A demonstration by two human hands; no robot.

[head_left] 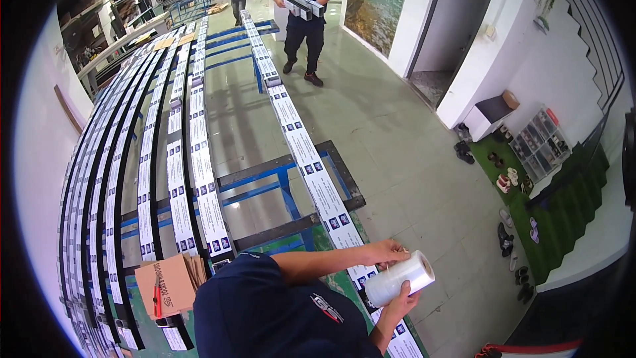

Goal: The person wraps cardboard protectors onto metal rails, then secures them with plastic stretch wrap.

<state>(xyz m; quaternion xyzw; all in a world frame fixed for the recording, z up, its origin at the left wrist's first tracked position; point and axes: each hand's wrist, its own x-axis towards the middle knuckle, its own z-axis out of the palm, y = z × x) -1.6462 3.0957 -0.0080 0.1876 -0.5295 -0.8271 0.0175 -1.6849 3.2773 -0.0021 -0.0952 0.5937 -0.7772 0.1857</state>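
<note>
Film roll [401,280], glossy, cylindrical, rests in right hand [400,301].

Printed marks on cardboard, shirt and bars
Dark capitals stand on the brown flat cardboard sheet [177,278]; right of it, a white-and-red logo [326,308] on the navy fabric shirt [271,318]; beyond it, navy square labels [309,169] along long white-faced bars [301,139].
</note>
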